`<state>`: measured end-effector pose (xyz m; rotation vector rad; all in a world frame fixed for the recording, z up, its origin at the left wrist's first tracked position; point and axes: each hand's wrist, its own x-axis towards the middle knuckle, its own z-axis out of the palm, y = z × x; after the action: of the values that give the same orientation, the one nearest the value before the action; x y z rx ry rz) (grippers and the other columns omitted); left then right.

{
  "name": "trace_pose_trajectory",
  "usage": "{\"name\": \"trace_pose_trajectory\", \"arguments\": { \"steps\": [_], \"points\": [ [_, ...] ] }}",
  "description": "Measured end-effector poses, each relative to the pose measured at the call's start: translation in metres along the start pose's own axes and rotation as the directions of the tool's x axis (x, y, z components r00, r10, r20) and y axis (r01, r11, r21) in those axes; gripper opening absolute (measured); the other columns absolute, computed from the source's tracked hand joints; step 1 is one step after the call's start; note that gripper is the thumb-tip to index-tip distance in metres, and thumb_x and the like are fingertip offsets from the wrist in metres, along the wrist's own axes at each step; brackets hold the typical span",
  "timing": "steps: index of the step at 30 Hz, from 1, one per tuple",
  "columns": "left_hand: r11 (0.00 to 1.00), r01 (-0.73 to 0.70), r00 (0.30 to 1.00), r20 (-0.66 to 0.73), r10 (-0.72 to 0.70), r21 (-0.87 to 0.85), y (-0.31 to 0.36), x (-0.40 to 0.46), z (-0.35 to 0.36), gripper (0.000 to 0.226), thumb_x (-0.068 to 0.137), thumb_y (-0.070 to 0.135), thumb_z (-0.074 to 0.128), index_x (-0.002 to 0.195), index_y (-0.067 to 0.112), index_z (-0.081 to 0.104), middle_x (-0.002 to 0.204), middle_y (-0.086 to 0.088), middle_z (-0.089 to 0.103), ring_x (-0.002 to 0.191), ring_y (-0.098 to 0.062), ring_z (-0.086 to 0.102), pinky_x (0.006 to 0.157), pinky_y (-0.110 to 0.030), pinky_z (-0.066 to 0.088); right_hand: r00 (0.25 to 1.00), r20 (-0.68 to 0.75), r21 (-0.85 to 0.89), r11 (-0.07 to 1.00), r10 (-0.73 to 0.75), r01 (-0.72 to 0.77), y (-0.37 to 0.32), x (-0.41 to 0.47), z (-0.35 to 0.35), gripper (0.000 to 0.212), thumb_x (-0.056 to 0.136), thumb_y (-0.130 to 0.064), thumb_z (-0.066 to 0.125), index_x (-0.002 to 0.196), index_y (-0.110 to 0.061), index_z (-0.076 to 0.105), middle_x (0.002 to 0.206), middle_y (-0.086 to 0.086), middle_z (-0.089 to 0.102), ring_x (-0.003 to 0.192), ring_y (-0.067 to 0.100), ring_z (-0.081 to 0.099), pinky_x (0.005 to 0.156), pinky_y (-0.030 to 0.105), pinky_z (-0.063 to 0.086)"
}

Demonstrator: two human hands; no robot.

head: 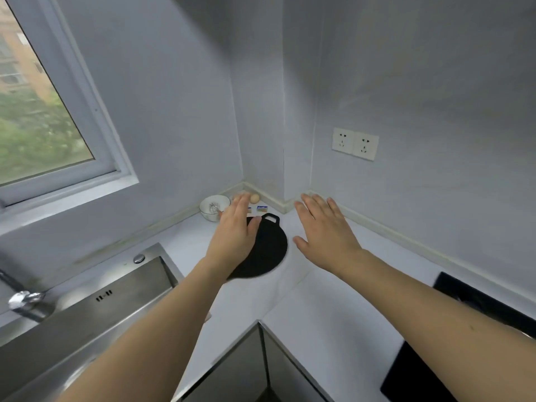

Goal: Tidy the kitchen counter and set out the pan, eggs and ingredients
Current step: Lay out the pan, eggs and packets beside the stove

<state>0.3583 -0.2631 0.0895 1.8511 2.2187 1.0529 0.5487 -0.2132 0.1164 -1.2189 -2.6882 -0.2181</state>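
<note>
Two flat, empty hands, left (pixel 236 227) and right (pixel 326 227); one pan (pixel 268 248); one egg (pixel 254 198); one bowl (pixel 214 206); two packets (pixel 262 209)

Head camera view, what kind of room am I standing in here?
Most likely a small home kitchen: a stainless sink with a tap set into a white corner counter, a black pan on it, and a bowl holding a whisk.

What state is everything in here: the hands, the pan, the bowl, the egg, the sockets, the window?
Left hand: open, fingers straight, over the pan's left edge.
Right hand: open, fingers spread, holding nothing.
Black pan: flat on the counter, empty where it shows.
White bowl: upright, a whisk inside.
Egg: whole, lying in the corner.
Wall sockets: nothing plugged in.
Window: looks closed.
</note>
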Motion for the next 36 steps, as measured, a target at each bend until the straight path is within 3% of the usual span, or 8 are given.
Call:
{"name": "trace_pose_trajectory", "arguments": {
  "steps": [3, 12, 16, 27, 32, 36],
  "points": [
    [0.999, 0.003, 0.999, 0.039, -0.004, 0.038, -0.018, 0.023, 0.002, 0.049, 0.101, 0.027, 0.044, 0.147, 0.016, 0.031, 0.154, 0.000, 0.031, 0.141, -0.019, 0.027, 0.110, -0.027, 0.023, 1.000, 0.027, 0.010, 1.000, 0.007, -0.007, 0.002, 0.027, 0.012, 0.069, 0.097, -0.042, 0.041, 0.151, -0.014, 0.010, 0.160, 0.007, 0.005, 0.147, 0.025, 0.001, 0.120, 0.042, -0.001],
    [0.990, 0.055, 0.997, 0.051, -0.062, 0.130, -0.097, 0.149, -0.007, 0.036, 0.098, 0.017, 0.046, 0.133, 0.013, 0.052, 0.141, 0.000, 0.046, 0.124, -0.023, 0.047, 0.100, -0.033, 0.038, 0.995, 0.095, -0.011, 1.000, -0.023, 0.024, 0.010, 0.150, 0.055, 0.067, 0.098, -0.038, 0.040, 0.152, -0.015, 0.009, 0.160, 0.005, 0.003, 0.147, 0.024, 0.002, 0.120, 0.040, -0.002],
    [0.984, 0.094, 0.989, 0.103, -0.110, 0.150, -0.144, 0.200, 0.007, 0.037, 0.097, 0.017, 0.048, 0.133, 0.014, 0.052, 0.139, -0.002, 0.048, 0.122, -0.023, 0.049, 0.098, -0.033, 0.039, 0.990, 0.135, -0.003, 0.999, -0.047, 0.048, 0.006, 0.212, 0.085, 0.066, 0.096, -0.035, 0.044, 0.151, -0.015, 0.013, 0.159, 0.004, 0.009, 0.146, 0.022, 0.011, 0.119, 0.038, 0.002],
    [0.963, 0.192, 0.923, 0.300, -0.243, 0.190, -0.242, 0.289, 0.087, 0.040, 0.095, 0.023, 0.051, 0.135, 0.017, 0.050, 0.133, -0.005, 0.052, 0.120, -0.026, 0.050, 0.094, -0.034, 0.042, 0.951, 0.276, 0.048, 0.990, -0.140, 0.132, 0.017, 0.359, 0.184, 0.064, 0.093, -0.027, 0.050, 0.149, -0.014, 0.023, 0.149, 0.005, 0.033, 0.132, 0.025, 0.037, 0.109, 0.031, 0.026],
    [0.951, 0.189, 0.901, 0.342, -0.267, 0.245, -0.277, 0.319, 0.126, 0.038, 0.091, 0.022, 0.055, 0.128, 0.012, 0.055, 0.132, -0.009, 0.052, 0.122, -0.031, 0.049, 0.098, -0.037, 0.042, 0.924, 0.337, 0.052, 0.983, -0.181, 0.174, 0.032, 0.410, 0.238, 0.064, 0.090, -0.023, 0.051, 0.148, -0.017, 0.025, 0.147, 0.003, 0.035, 0.131, 0.024, 0.038, 0.107, 0.031, 0.026],
    [0.944, 0.133, 0.871, 0.420, -0.256, 0.301, -0.295, 0.343, 0.156, 0.034, 0.093, 0.026, 0.051, 0.124, 0.011, 0.054, 0.128, -0.011, 0.052, 0.117, -0.029, 0.050, 0.091, -0.034, 0.040, 0.908, 0.373, 0.038, 0.981, -0.189, 0.189, 0.043, 0.445, 0.278, 0.064, 0.090, -0.022, 0.052, 0.148, -0.018, 0.025, 0.148, 0.003, 0.034, 0.132, 0.025, 0.037, 0.106, 0.030, 0.026]
  ]
}}
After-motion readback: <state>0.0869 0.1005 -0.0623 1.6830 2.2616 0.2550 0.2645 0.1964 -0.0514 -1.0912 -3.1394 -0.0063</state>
